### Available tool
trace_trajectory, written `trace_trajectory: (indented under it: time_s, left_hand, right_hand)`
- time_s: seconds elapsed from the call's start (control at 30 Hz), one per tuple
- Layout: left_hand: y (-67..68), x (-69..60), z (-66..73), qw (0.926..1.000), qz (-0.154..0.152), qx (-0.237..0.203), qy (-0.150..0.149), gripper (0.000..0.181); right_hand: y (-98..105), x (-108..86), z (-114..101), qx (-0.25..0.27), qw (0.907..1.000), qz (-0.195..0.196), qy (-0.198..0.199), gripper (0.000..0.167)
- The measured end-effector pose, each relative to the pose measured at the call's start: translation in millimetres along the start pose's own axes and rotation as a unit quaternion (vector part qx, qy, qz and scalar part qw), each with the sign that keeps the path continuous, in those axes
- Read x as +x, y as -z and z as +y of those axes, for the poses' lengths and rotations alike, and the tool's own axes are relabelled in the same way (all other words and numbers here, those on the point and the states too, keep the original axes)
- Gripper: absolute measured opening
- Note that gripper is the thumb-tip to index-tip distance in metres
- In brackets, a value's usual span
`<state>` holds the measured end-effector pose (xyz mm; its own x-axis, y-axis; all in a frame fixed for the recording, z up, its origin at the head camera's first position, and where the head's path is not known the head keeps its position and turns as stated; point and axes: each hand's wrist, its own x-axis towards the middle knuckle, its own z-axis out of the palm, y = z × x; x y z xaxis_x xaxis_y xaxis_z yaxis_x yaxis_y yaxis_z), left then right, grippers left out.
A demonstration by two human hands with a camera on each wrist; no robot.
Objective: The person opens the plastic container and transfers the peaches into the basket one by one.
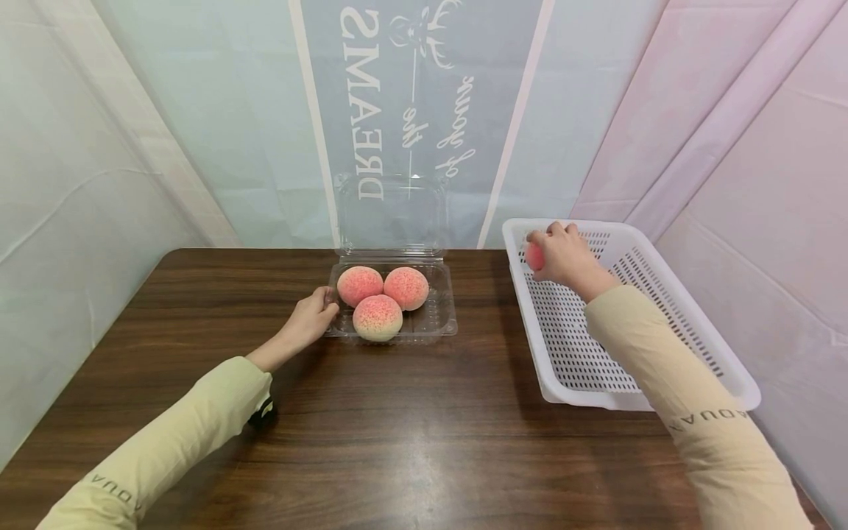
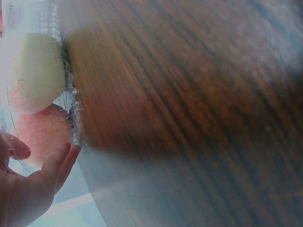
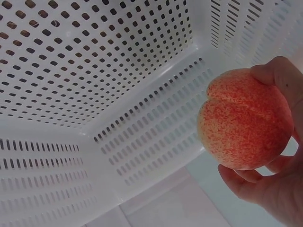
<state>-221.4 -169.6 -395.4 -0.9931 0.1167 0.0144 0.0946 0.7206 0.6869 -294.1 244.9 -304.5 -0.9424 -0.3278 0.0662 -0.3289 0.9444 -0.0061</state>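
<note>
Three pink and cream peaches (image 1: 377, 318) lie in the clear plastic clamshell box (image 1: 439, 324), whose lid (image 1: 391, 213) stands raised at the back. The left hand (image 1: 306, 321) pinches the box's left edge; the left wrist view shows its thumb and fingers (image 2: 56, 165) at the rim beside a peach (image 2: 42, 132). Over the far left part of the white basket (image 1: 539, 353), the right hand (image 1: 566, 256) grips another peach (image 1: 534, 256). In the right wrist view the thumb and fingertips hold this red peach (image 3: 246, 120) from its side, above the perforated basket.
The basket's perforated floor (image 3: 94, 61) shows no other fruit. Dark wooden table (image 1: 397, 427) lies under box and basket. A printed curtain (image 1: 265, 110) hangs behind, and pale fabric (image 1: 782, 221) hangs right of the basket.
</note>
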Motion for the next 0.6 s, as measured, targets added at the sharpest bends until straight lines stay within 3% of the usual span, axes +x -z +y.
trace_trajectory:
  time_s: [0.6]
  left_hand:
    - [-1.5,1.3,-1.7,1.0,0.002,-0.003,0.001,0.043]
  right_hand:
    - [-16,0.4,6,0.026,0.9991,-0.033,0.006,0.066]
